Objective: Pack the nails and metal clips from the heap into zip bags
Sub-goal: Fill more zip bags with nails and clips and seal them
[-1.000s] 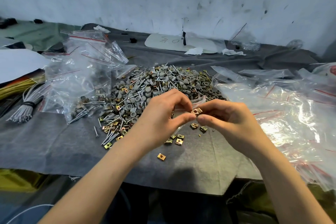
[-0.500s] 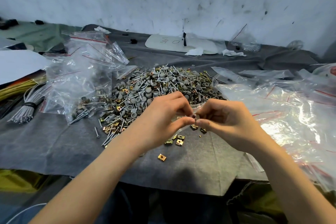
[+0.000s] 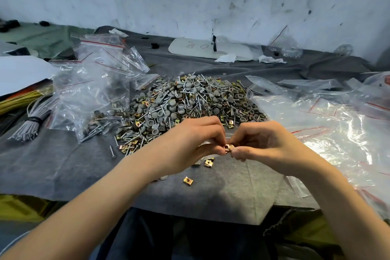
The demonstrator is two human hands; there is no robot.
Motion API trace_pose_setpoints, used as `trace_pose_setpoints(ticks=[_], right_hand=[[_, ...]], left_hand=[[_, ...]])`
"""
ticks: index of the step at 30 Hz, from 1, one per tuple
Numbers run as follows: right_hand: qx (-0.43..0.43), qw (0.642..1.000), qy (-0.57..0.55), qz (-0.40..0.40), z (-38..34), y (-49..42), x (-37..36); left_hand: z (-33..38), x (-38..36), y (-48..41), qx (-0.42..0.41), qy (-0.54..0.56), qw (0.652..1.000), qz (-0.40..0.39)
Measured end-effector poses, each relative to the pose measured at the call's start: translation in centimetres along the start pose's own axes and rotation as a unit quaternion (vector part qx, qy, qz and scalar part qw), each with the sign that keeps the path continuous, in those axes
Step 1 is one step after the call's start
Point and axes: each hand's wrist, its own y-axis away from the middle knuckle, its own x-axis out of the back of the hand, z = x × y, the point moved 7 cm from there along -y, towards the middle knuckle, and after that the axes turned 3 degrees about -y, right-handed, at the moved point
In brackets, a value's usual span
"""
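Metal clip (image 3: pixel 228 148) between left hand (image 3: pixel 190 143) and right hand (image 3: pixel 268 143); heap (image 3: pixel 190 99) behind

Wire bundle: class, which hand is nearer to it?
Left. The left hand is right of the wire bundle; the right hand is farther right. Both pinch one clip.

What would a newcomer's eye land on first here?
The big heap of grey-capped nails and brass-coloured clips, in the middle of the grey cloth. Right in front of it, the left hand and right hand meet, both pinching one metal clip. Crumpled zip bags pile up to the heap's left, with more clear bags to its right.
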Motion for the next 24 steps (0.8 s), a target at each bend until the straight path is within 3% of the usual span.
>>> trace_pose_setpoints(ticks=[9, 11, 14, 17, 19, 22, 24], right_hand=[[-0.028, 0.998, -0.023, -0.055, 0.9, -0.1, 0.5], [-0.029, 0.997, -0.063, -0.044, 1.0, 0.4, 1.5], [-0.021, 0.996, -0.083, 0.034, 1.0, 1.2, 3.9], [0.026, 0.993, -0.032, 0.107, -0.1, 1.5, 4.9], [0.075, 0.987, 0.024, 0.142, -2.0, 1.2, 4.8], [0.162, 0.959, 0.138, 0.186, -5.8, 0.3, 4.5], [0.176, 0.947, 0.185, 0.197, -7.4, -0.8, 4.4]], left_hand=[[0.3, -0.5, 0.1, -0.046, -0.021, 0.998, -0.037], [-0.7, 0.0, 0.5, -0.031, -0.022, 0.999, -0.036], [-2.5, 1.9, 1.1, 0.009, -0.022, 1.000, 0.006], [-2.9, 4.2, 0.8, 0.029, -0.022, 0.998, 0.060], [-2.0, 5.2, 0.1, -0.003, -0.049, 0.996, 0.071], [-0.3, 5.5, -0.9, -0.065, -0.117, 0.990, 0.044], [0.4, 5.2, -1.3, -0.091, -0.136, 0.986, 0.018]])
